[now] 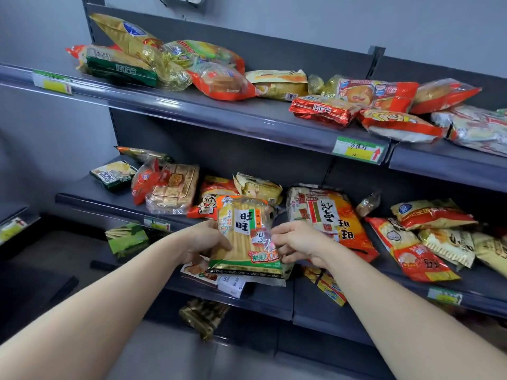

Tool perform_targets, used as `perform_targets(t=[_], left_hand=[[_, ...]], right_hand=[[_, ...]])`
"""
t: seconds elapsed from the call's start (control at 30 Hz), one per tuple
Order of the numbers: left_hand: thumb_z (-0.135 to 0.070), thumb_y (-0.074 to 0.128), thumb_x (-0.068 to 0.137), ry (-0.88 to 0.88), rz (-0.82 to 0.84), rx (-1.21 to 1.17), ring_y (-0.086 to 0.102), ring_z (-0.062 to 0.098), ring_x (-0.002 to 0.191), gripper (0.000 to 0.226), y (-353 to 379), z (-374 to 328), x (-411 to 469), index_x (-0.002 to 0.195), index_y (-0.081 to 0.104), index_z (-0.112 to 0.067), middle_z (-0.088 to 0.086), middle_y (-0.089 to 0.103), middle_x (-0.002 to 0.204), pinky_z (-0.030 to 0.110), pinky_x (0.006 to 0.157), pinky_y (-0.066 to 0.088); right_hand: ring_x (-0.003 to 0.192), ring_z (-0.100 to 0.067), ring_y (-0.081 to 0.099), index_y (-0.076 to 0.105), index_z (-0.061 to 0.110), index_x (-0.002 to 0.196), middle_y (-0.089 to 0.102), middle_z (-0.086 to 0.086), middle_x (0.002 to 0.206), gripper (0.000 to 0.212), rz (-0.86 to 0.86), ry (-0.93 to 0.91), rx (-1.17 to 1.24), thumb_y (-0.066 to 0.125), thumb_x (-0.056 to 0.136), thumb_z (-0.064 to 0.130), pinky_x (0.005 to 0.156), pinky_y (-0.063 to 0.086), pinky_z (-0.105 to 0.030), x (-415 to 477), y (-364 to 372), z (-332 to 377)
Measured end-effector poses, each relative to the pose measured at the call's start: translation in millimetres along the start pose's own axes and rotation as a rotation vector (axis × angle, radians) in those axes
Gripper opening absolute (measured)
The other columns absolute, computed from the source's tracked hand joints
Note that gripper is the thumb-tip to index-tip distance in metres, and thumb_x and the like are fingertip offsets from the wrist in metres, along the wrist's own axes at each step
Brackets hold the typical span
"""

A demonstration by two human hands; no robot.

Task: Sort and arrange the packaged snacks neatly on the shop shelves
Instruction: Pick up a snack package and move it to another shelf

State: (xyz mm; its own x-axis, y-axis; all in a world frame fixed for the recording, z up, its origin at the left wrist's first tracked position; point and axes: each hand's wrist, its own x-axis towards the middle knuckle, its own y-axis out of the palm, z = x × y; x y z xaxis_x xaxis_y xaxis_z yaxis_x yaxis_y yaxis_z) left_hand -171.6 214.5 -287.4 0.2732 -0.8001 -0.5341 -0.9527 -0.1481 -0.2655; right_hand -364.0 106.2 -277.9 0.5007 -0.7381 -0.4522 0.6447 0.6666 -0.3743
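A clear rice cracker pack (247, 237) with an orange top and green bottom band is held upright in front of the middle shelf (115, 198). My left hand (204, 239) grips its left edge and my right hand (299, 244) grips its right edge. Behind it lie a red cartoon-face pack (210, 205) and a larger orange cracker bag (326, 215). Loose snack packs are strewn across the middle shelf and the top shelf (219, 111), lying at mixed angles.
A biscuit pack (174, 189) and a red bag (144, 181) lie at the left of the middle shelf. Green boxes (127, 238), a white box (231, 286) and a gold pack (201, 316) sit on lower levels. Price labels (359, 149) line the shelf edges.
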Motion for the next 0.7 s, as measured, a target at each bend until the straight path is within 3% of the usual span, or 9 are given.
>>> perform_targets(t=[0.1,0.27,0.37,0.43,0.57,0.63,0.7], left_hand=[[-0.005,0.064,0.088,0.001,-0.051,0.002,0.051,0.017,0.060,0.068,7,-4,25,0.143,0.029,-0.023,0.011,0.059,0.088,0.028,0.047,0.041],[-0.007,0.066,0.087,-0.010,-0.127,-0.044,0.061,0.024,0.083,0.075,13,-12,69,0.147,0.025,-0.026,0.007,0.057,0.103,0.035,0.064,0.051],[-0.004,0.066,0.086,-0.008,-0.146,-0.025,0.057,0.023,0.090,0.078,15,-8,92,0.148,0.024,-0.026,0.013,0.047,0.136,0.032,0.064,0.049],[-0.002,0.065,0.087,-0.008,-0.165,0.013,0.054,0.019,0.090,0.077,17,-2,106,0.149,0.025,-0.026,0.013,0.041,0.145,0.026,0.060,0.046],[0.001,0.063,0.087,-0.025,-0.149,-0.010,0.051,0.013,0.063,0.077,17,11,138,0.149,0.027,-0.026,0.016,0.049,0.138,0.019,0.040,0.039],[0.000,0.066,0.085,-0.041,-0.141,-0.067,0.053,0.018,0.070,0.079,12,18,156,0.147,0.029,-0.031,0.017,0.057,0.129,0.024,0.053,0.042],[-0.002,0.068,0.083,-0.061,-0.127,-0.115,0.051,0.024,0.080,0.079,5,25,171,0.145,0.031,-0.036,0.016,0.063,0.116,0.034,0.065,0.039]], right_hand=[[0.084,-0.015,0.061,0.057,0.010,0.121,0.064,-0.007,0.101,0.029,0.008,-0.008,0.006,0.061,0.092,0.014,0.065,0.058,-0.027,23,-12,-4],[0.100,-0.022,0.064,0.062,0.015,0.096,0.065,-0.011,0.109,0.007,-0.090,-0.021,0.035,0.056,0.093,0.011,0.081,0.057,-0.034,75,-33,-13],[0.103,-0.024,0.062,0.060,0.014,0.099,0.065,-0.012,0.111,0.006,-0.178,-0.002,0.083,0.056,0.094,0.014,0.086,0.055,-0.037,107,-36,-23],[0.104,-0.026,0.062,0.059,0.011,0.102,0.064,-0.013,0.112,0.010,-0.193,0.047,0.107,0.057,0.094,0.017,0.085,0.055,-0.037,128,-34,-32],[0.102,-0.025,0.058,0.050,0.005,0.131,0.057,-0.014,0.125,0.039,-0.152,0.122,0.164,0.057,0.094,0.015,0.080,0.054,-0.035,171,-23,-45],[0.106,-0.028,0.056,0.039,0.008,0.141,0.052,-0.013,0.128,0.049,-0.169,0.140,0.193,0.055,0.095,0.014,0.085,0.054,-0.039,193,-17,-54],[0.107,-0.030,0.057,0.040,0.007,0.139,0.054,-0.011,0.121,0.048,-0.197,0.175,0.224,0.056,0.094,0.014,0.088,0.054,-0.044,214,-10,-61]])
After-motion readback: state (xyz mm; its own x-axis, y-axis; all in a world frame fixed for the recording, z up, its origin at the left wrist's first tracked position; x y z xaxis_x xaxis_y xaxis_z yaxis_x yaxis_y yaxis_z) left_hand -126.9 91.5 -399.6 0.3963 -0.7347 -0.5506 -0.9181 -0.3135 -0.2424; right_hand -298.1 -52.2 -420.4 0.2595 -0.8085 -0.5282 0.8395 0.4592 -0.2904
